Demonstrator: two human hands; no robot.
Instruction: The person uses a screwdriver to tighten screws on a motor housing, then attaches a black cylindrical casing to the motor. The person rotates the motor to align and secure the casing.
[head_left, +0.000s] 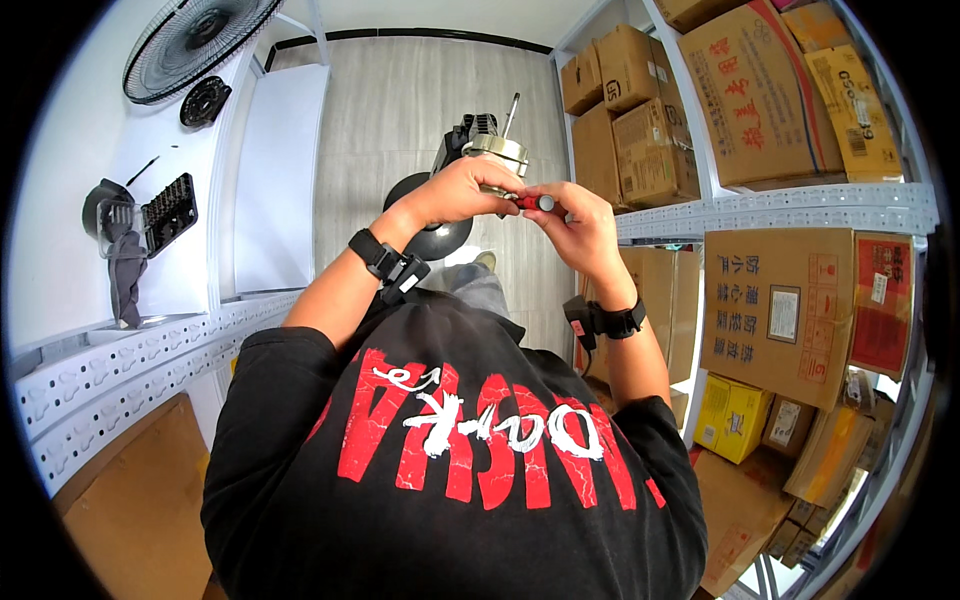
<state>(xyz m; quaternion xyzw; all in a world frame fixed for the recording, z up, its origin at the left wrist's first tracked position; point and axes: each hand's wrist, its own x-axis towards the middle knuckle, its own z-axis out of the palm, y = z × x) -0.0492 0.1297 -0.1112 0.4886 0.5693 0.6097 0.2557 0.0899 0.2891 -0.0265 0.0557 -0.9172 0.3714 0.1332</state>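
Both my hands meet in front of an electric fan's exposed motor [497, 152], whose metal shaft points up and away. Between the fingers of my right hand [582, 228] is a short red-handled screwdriver [535, 202] with a pale round end; its tip is hidden. My left hand [462, 190] pinches at the screwdriver's other end, close to the motor housing, and partly covers it. Whether the tool touches the motor, I cannot tell. The fan's black round base [440, 240] stands on the floor below my left wrist.
On the white shelf at left lie a fan grille [200, 45], a small black round part [205, 102], a black bit case [170, 215] and dark cloth [125, 270]. Metal racks with cardboard boxes [765, 95] stand close on my right. A yellow box [733, 417] sits lower there.
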